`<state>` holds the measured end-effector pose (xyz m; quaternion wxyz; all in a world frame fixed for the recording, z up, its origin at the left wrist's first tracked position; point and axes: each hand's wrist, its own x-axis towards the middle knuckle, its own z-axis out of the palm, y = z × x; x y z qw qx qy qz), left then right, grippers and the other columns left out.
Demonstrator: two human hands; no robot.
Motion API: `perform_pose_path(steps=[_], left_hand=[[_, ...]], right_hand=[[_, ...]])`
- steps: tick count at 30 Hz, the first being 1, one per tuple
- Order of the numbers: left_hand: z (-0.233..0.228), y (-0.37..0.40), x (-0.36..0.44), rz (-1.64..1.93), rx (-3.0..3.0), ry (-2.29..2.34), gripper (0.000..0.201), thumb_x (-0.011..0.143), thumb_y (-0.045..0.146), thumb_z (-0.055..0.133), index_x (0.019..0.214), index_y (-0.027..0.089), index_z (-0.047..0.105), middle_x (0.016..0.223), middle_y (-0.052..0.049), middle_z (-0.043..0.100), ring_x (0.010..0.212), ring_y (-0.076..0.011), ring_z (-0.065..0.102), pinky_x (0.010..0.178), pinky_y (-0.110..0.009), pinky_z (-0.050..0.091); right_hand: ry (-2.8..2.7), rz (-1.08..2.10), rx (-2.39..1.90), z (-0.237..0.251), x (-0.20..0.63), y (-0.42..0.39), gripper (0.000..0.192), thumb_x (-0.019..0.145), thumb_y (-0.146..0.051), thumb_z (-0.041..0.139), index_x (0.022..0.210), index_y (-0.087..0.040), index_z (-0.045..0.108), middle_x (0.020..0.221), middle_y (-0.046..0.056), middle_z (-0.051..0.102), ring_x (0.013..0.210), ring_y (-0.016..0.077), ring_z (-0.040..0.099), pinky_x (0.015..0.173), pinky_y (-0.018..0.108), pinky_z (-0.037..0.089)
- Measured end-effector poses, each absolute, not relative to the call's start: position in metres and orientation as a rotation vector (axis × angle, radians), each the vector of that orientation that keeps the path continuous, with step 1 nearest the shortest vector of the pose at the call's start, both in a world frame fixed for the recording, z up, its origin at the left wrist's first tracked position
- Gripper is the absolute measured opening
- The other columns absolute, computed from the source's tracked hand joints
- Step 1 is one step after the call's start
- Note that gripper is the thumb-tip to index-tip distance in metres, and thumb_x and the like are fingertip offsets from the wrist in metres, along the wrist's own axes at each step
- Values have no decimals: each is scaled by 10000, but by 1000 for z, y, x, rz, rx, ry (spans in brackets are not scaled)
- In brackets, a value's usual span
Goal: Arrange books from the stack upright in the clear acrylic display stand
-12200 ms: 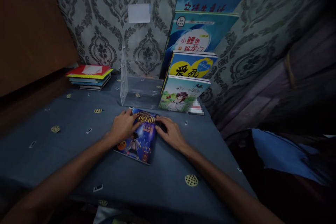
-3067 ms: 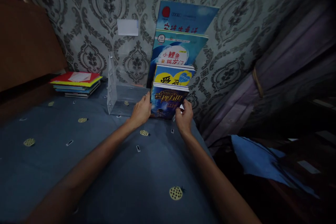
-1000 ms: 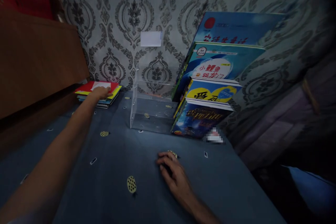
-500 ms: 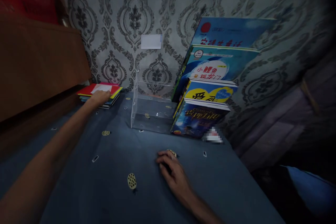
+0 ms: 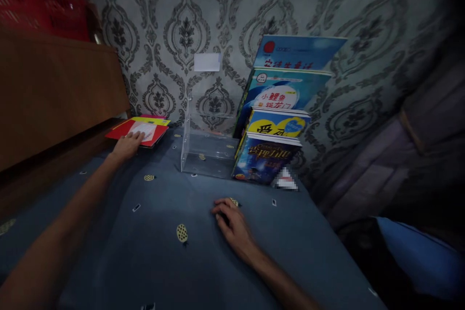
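At the left, a red book with a pale cover picture lies on top of a small stack. My left hand is closed on its near edge, fingers over the cover; the thumb is hard to make out. Under it show a yellow book and a bit of pink cover. My right hand rests on the blue patterned tablecloth, empty, with fingers loosely bent and apart. Between the stack and the upright books stands a clear acrylic tiered rack, its left part showing no books.
Several picture books stand in rising rows in the rack's right part. A blurred white triangular thing sits beside them. A brown wooden cabinet with a red plastic basket on it borders the left. Patterned wallpaper closes the back; dark cloth hangs right.
My left hand has drawn the red book toward me, baring more of the yellow and pink covers behind it. My right hand stays on the cloth; the view has shifted slightly.
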<state>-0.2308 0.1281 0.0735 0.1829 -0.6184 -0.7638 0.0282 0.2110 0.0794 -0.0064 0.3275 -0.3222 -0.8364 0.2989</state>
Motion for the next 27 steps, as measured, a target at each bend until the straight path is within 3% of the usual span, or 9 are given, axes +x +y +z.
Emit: perform_pose_path(steps=[5, 9, 15, 21, 24, 27], left_hand=[[62, 106, -218, 96, -1769, -2211, 600, 938, 119, 352, 1532, 196, 375, 1561, -165, 446, 1371, -308, 505, 1040, -464, 478], [48, 75, -204, 191, -1875, -2247, 530, 977, 160, 311, 1477, 218, 475, 1498, -115, 542, 1317, -248, 574, 1027, -370, 494], [47, 45, -189, 282, -1954, -2260, 543, 975, 159, 291, 1484, 186, 478, 1496, -141, 539, 1341, -273, 557, 1043, -411, 487], [51, 21, -159, 312, -2076, -2215, 532, 950, 174, 346, 1447, 231, 527, 1458, -123, 582, 1279, -276, 611, 1010, -410, 512], [49, -1, -142, 267, -2179, -2177, 505, 949, 266, 411, 1438, 272, 535, 1448, -111, 594, 1267, -280, 619, 1010, -412, 510], [49, -15, -142, 143, -2331, -2222, 530, 930, 480, 482, 1419, 291, 560, 1483, -78, 567, 1329, -282, 565, 1067, -402, 474]], right_hand=[[-2210, 771, -839, -6, 211, 79, 201, 855, -87, 507, 899, -211, 659, 1102, 101, 635, 1055, 243, 630, 934, 424, 508], [-2221, 750, -803, -9, 211, 78, 211, 846, -83, 515, 913, -214, 665, 1114, 97, 635, 1068, 243, 620, 947, 430, 501], [-2252, 743, -800, -5, 211, 75, 222, 868, -97, 499, 930, -217, 675, 1140, 95, 639, 1100, 242, 614, 974, 435, 490], [-2263, 735, -794, -5, 212, 74, 204, 877, -107, 504, 934, -211, 670, 1143, 95, 634, 1104, 240, 609, 972, 439, 496], [-2270, 719, -771, -6, 212, 74, 205, 891, -109, 492, 935, -208, 667, 1144, 101, 631, 1092, 242, 608, 958, 445, 505], [-2285, 705, -765, -5, 212, 73, 219, 893, -105, 488, 945, -217, 668, 1146, 98, 630, 1088, 241, 606, 956, 445, 511]])
